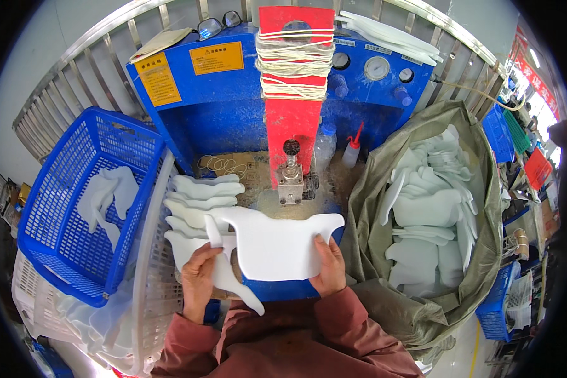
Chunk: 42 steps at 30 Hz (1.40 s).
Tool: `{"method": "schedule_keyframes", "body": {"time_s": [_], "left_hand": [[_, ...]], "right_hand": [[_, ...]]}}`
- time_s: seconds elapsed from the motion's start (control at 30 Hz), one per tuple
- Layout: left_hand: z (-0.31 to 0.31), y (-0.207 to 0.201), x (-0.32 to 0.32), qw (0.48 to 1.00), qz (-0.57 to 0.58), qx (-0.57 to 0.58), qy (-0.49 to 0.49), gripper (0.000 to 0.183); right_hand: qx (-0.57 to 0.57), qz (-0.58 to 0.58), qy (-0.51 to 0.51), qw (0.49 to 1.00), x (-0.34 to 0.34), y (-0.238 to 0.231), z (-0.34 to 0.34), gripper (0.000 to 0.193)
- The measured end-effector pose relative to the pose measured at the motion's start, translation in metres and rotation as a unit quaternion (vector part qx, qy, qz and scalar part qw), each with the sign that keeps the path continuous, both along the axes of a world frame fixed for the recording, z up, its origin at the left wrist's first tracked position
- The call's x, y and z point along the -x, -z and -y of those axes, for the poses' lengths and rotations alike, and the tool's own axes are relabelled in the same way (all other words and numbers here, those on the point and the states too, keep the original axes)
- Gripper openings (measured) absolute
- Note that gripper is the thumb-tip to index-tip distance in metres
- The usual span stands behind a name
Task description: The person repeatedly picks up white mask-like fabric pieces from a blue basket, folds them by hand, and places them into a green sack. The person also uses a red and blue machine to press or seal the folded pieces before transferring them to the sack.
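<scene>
White piece (between both hands)

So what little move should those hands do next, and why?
Maybe ease the big white piece a little forward, toward the metal head on the red post. The right hand holds its right side, the left hand pinches a narrow white bit by its left end, and the piece seems to be just on the near side of that head.
</scene>
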<state>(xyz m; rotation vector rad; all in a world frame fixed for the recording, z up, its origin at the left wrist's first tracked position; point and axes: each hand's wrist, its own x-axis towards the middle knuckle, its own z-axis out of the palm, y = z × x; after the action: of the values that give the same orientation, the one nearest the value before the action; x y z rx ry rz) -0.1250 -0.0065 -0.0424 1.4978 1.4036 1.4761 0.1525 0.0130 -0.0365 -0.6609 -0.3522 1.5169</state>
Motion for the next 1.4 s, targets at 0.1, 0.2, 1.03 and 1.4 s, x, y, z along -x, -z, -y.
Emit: {"method": "schedule_keyframes", "body": {"time_s": [0.1, 0.2, 1.03, 1.4], "left_hand": [[-0.002, 0.0, -0.014, 0.949, 0.25, 0.179, 0.068, 0.023], [-0.004, -0.01, -0.019, 0.897, 0.376, 0.211, 0.097, 0.033], [0.002, -0.059, 0.011, 0.956, 0.247, 0.158, 0.017, 0.027], [0.001, -0.068, 0.012, 0.955, 0.246, 0.168, 0.009, 0.028]], "right_hand": [[0.0, 0.022, -0.025, 0.999, 0.009, -0.003, 0.001, 0.024], [0.001, 0.043, -0.042, 0.998, 0.015, -0.002, 0.003, 0.025], [-0.004, 0.103, -0.091, 0.99, 0.036, -0.02, -0.013, 0.051], [-0.068, 0.086, -0.113, 0.988, 0.037, -0.021, -0.017, 0.043]]}}
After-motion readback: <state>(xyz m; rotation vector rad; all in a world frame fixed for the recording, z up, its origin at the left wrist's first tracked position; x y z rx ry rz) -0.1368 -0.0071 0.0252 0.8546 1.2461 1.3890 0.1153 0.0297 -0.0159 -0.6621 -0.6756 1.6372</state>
